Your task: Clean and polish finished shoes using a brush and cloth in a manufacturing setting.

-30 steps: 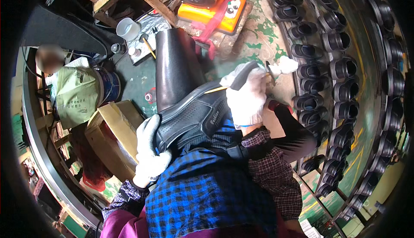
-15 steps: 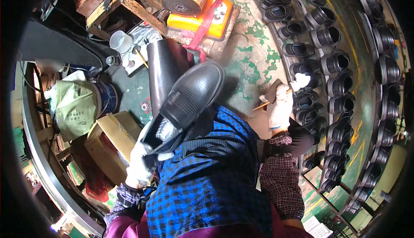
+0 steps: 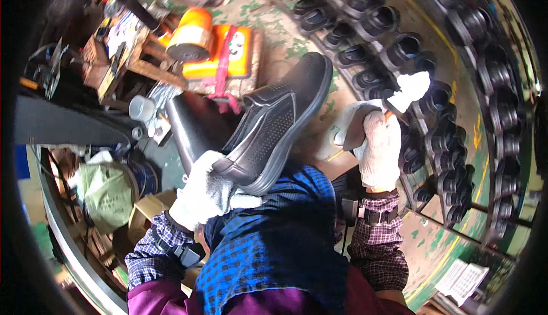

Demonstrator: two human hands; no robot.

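Observation:
My left hand (image 3: pixel 202 192), in a white glove, grips a black slip-on shoe (image 3: pixel 279 121) by its heel. The shoe points up and to the right, its perforated side and thick sole edge in view. At right my right hand (image 3: pixel 381 146), also gloved, is closed round a thin wooden stick (image 3: pixel 335 155) with a white wad (image 3: pixel 410 91) at its upper end. A grey-brown flat piece (image 3: pixel 357 127) lies along the fingers; its kind is unclear. Behind the shoe stands a glossy dark curved form (image 3: pixel 185 129).
Racks with rows of black shoes (image 3: pixel 399 49) fill the right side. An orange machine with a round drum (image 3: pixel 191 35) stands ahead, beside a wooden bench (image 3: pixel 154 69). To the left are a clear plastic cup (image 3: pixel 141 108), a green bag (image 3: pixel 105 195) and a cardboard box (image 3: pixel 142 215).
The shoe has turned from showing its top and opening to showing its side and sole edge. My left hand has moved up with it. My right hand has shifted slightly, and the view has swung.

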